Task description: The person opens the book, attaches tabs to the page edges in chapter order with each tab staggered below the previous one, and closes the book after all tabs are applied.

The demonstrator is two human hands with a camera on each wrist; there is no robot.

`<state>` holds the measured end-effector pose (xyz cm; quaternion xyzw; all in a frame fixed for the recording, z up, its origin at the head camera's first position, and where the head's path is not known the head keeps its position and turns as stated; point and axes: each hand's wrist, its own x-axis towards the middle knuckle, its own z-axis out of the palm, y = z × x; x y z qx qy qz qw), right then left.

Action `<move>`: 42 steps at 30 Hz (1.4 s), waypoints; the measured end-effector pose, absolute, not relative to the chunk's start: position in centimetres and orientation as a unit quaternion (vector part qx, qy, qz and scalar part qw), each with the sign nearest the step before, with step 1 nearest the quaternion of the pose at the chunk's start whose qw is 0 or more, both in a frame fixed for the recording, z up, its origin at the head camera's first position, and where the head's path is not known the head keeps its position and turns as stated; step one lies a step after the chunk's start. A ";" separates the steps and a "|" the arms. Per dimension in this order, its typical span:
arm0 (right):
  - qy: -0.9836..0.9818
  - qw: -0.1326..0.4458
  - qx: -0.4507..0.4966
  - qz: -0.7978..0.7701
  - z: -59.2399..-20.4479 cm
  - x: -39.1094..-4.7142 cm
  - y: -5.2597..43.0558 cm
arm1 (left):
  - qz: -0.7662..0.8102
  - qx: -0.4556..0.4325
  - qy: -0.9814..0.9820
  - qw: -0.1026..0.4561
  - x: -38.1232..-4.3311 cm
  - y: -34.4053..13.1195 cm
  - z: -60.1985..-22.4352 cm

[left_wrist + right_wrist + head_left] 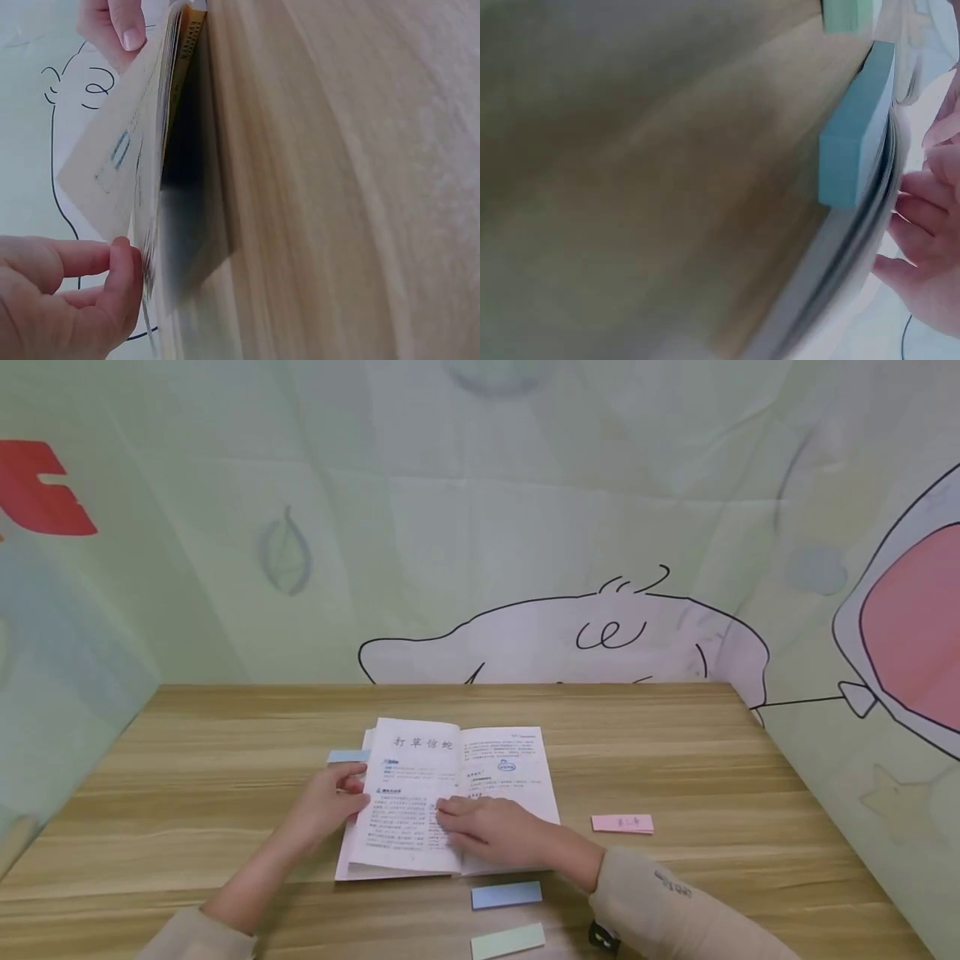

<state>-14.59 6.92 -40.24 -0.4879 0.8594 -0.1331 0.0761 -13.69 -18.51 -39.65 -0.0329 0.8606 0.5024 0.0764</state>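
An open book [510, 752] lies on the wooden table, its pages printed with Chinese text. At the left edge of its left page is my left hand [326, 806]. In the left wrist view, the thumb and finger of that hand [67, 300] pinch the edge of a raised page [105, 165]. My right hand [498, 831] rests flat across the lower right page, fingertips reaching over the gutter onto the left page. A blue paper strip [347, 756] sticks out past the book's upper left edge.
In front of the book lie a blue note pad [506, 895] and a pale green note pad [508, 942]. A pink note pad [622, 823] with handwriting is to the right. Beside the right sleeve a small black object [603, 937] shows partly. A printed cloth backdrop [465, 543] rises behind the table.
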 end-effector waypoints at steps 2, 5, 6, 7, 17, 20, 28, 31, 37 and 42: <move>0.861 0.094 -0.492 -0.094 -40.2 -14.7 6.9 | 0.500 -0.033 0.862 0.077 -13.7 -18.5 -39.8; 0.862 0.115 -0.492 -0.035 -40.0 -14.7 6.8 | 0.499 -0.032 0.863 0.076 -13.6 -18.5 -40.0; 0.863 0.120 -0.491 -0.018 -39.9 -14.7 6.8 | 0.497 -0.031 0.864 0.076 -13.6 -18.5 -40.0; 0.863 0.124 -0.490 -0.002 -39.9 -14.6 6.8 | 0.491 -0.029 0.867 0.073 -13.6 -18.5 -40.0; 0.860 0.141 -0.490 0.025 -40.0 -14.1 7.1 | 0.371 0.138 0.918 -0.021 -14.1 -15.0 -38.9; 0.859 0.128 -0.494 0.032 -40.3 -14.1 7.2 | 0.347 0.222 0.911 0.024 -14.8 -13.0 -38.8; 0.858 0.138 -0.495 0.010 -40.5 -14.6 7.6 | 0.206 0.272 0.939 0.045 -17.0 -10.6 -40.4; 0.860 0.149 -0.487 0.008 -40.3 -14.7 7.8 | 0.205 0.272 0.938 0.058 -17.4 -10.4 -40.5; 0.849 0.146 -0.507 0.015 -40.5 -13.8 7.4 | 0.218 0.258 0.938 0.079 -17.0 -11.0 -40.5; 0.837 0.146 -0.527 0.023 -40.8 -12.8 8.1 | 0.232 0.263 0.934 0.070 -17.1 -10.9 -40.7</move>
